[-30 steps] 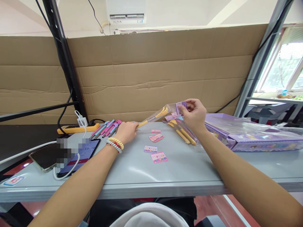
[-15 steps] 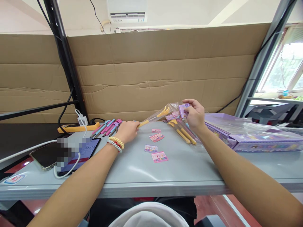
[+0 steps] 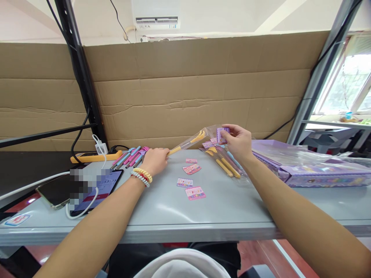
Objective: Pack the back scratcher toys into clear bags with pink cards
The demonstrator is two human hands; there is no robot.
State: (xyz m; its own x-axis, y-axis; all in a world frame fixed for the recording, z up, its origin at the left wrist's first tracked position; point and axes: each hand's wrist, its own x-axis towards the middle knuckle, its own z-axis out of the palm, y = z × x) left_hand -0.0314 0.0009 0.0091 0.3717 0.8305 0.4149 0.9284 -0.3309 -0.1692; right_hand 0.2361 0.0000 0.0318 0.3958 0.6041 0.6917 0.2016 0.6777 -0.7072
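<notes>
My left hand is closed on the lower end of a yellow pen that lies inside a clear plastic sleeve. The pen slants up to the right, above the table. Between thumb and fingers, my right hand pinches a small purple printed card at the sleeve's far end. Whether the card sits inside the sleeve or against it, I cannot tell. Below my right hand lie several bagged yellow pens with cards in their sleeves. Pink printed cards are scattered between my arms.
Pink, blue and purple pens lie beyond my left wrist. A phone and a tablet with a white cable are at left. At right stands an open purple box with plastic sleeves on it. Cardboard walls the back.
My right hand has shifted the purple card slightly left, and the card now faces me more squarely. My left hand and the pen have hardly moved.
</notes>
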